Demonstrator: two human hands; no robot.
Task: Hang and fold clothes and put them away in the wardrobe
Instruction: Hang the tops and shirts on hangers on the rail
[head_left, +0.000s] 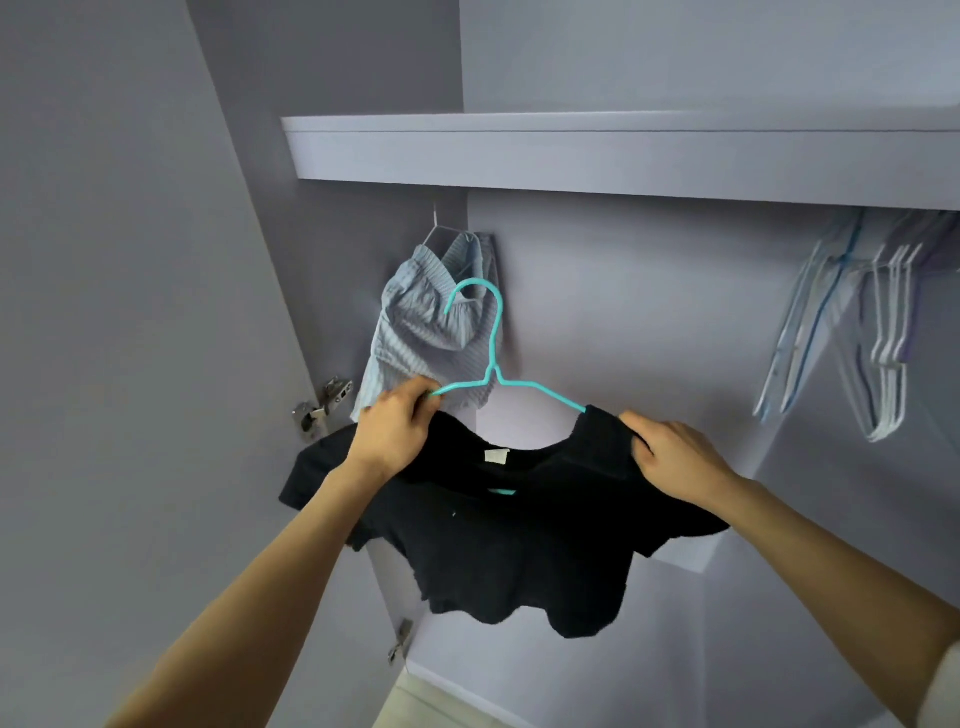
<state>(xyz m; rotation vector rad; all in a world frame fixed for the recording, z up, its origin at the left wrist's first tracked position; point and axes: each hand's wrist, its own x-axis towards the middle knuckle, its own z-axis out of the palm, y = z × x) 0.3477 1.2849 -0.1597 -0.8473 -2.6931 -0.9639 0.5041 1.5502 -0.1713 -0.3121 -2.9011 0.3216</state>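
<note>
Gripping black top (498, 530) on teal hanger (491, 374) — both hands, left hand (397, 426), right hand (670, 457) — lilac wardrobe (649, 291), shelf (597, 156) above

A pale lilac shelf (623, 156) runs across the upper part of the view — flat grey-lilac back panels lie above and below it. Left of the shelf stands an open door (130, 312), with metal hinges (322, 405) lower down. Soft, even light.
</note>
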